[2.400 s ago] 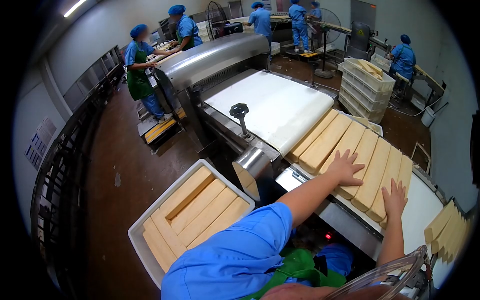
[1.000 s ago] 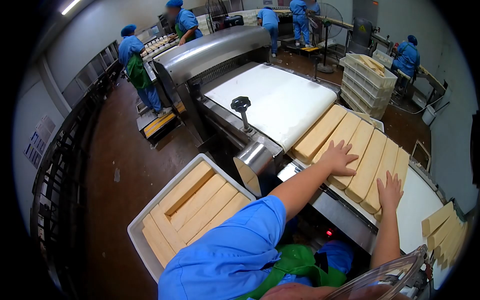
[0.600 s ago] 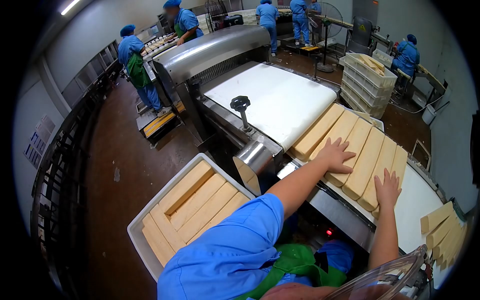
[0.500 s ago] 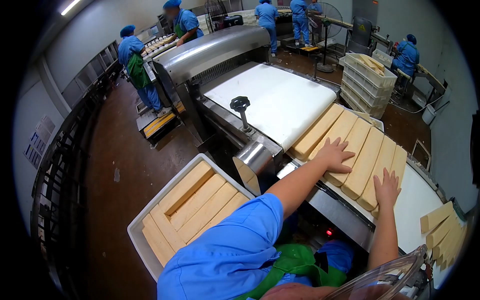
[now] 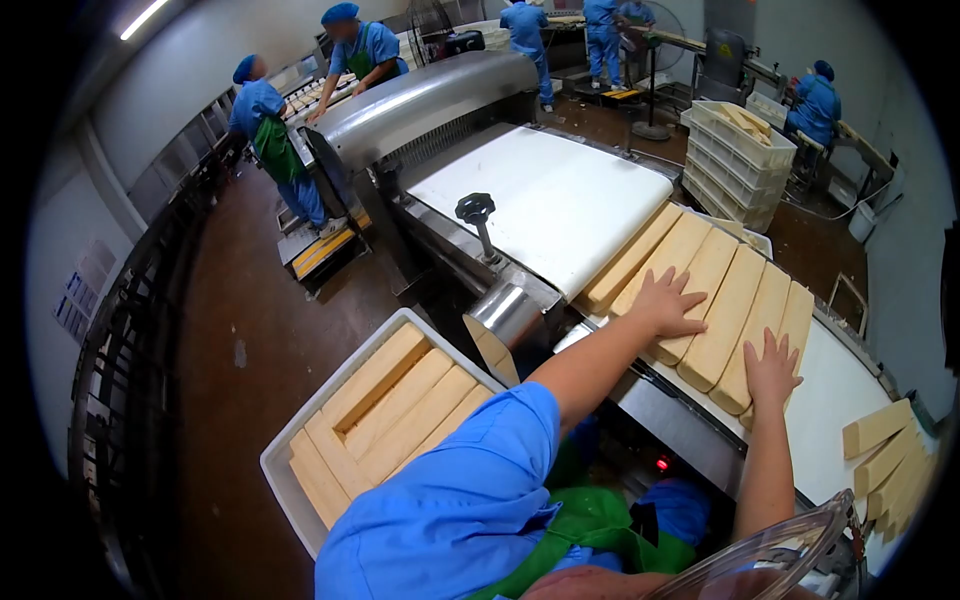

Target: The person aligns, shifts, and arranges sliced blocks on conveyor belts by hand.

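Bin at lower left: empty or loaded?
Loaded: pale blocks lie side by side in the bin; how deep they go is hidden.

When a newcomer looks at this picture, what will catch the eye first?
Likely the row of long pale blocks right of centre, with the left hand and the right hand spread over it. Next come the broad white conveyor belt near the centre and the crate of similar blocks at lower left.
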The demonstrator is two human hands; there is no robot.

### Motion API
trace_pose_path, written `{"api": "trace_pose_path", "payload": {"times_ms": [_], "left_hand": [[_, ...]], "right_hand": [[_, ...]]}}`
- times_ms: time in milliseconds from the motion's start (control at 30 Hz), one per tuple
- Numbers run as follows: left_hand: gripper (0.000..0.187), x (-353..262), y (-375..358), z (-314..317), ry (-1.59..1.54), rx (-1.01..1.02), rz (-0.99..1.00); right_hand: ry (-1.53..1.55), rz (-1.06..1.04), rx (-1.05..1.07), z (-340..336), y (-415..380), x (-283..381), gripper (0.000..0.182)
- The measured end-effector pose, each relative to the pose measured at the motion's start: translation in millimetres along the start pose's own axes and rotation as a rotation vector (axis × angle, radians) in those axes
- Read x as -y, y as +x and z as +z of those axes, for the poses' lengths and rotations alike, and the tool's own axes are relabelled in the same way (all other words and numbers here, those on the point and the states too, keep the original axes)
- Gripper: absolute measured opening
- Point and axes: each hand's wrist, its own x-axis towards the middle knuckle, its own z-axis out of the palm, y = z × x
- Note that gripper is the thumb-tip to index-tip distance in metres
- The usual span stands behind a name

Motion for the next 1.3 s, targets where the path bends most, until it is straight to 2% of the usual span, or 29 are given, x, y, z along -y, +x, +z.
{"api": "trace_pose_path", "payload": {"times_ms": [67, 167, 267, 333, 400, 467, 533, 600, 633, 667, 700, 733, 867, 900, 967, 1067, 1167, 1267, 1300], "left_hand": [[0.077, -25, 9, 13, -0.025, -0.087, -0.241], [0.077, -61, 27, 37, -0.046, -0.145, -0.215], [0.077, -89, 23, 26, -0.06, -0.085, -0.111], [0.077, -83, 20, 21, -0.061, -0.074, -0.088], [0.077, -76, 16, 17, -0.065, -0.068, -0.083], [0.076, -75, 14, 13, -0.068, -0.038, -0.077], [0.076, -66, 20, 20, -0.063, -0.053, -0.081], [0.076, -62, 21, 26, -0.063, -0.059, -0.084], [0.075, -57, 22, 26, -0.061, -0.058, -0.08], [0.075, -54, 22, 24, -0.057, -0.058, -0.076], [0.075, -50, 22, 24, -0.059, -0.057, -0.077], [0.075, -45, 22, 24, -0.055, -0.053, -0.077], [0.074, -55, 18, 17, -0.055, -0.045, -0.086], [0.074, -56, 17, 15, -0.051, -0.044, -0.081], [0.073, -58, 17, 13, -0.05, -0.033, -0.096], [0.073, -53, 18, 14, -0.036, -0.027, -0.105], [0.073, -48, 22, 18, -0.006, -0.029, -0.111], [0.073, -38, 25, 25, 0.028, -0.062, -0.101], [0.073, -40, 28, 29, 0.033, -0.092, -0.098]], "right_hand": [[0.005, 0.047, 0.035, 0, -4, 5, 0.067], [0.008, 0.038, -0.009, 14, 6, 6, 0.06], [0.054, 0.007, -0.029, 20, 12, -6, 0.052], [0.233, -0.21, -0.036, 40, 24, -39, 0.046], [0.562, -0.299, -0.094, 69, 32, -94, 0.046], [0.439, -0.112, -0.12, 42, 10, -127, 0.055], [0.006, 0.004, -0.215, 54, 10, -192, 0.066], [-0.157, 0.11, -0.349, 72, 3, -264, 0.068], [-0.162, 0.11, -0.345, 61, -2, -276, 0.068], [-0.262, 0.208, -0.175, 40, -12, -286, 0.071], [-0.36, 0.303, -0.004, 30, -17, -286, 0.074], [-0.36, 0.302, -0.004, 33, -19, -281, 0.074], [-0.369, 0.245, -0.12, 35, -24, -296, 0.077], [-0.207, 0.184, -0.267, 45, -11, -300, 0.077], [-0.043, 0.132, -0.415, 51, 9, -306, 0.077], [0.193, 0.179, -0.228, 50, 59, -302, 0.07], [0.065, 0.305, -0.18, 58, 78, -310, 0.065], [0.099, 0.291, -0.185, 63, 73, -319, 0.065], [0.19, 0.173, -0.213, 63, 63, -328, 0.06]]}}
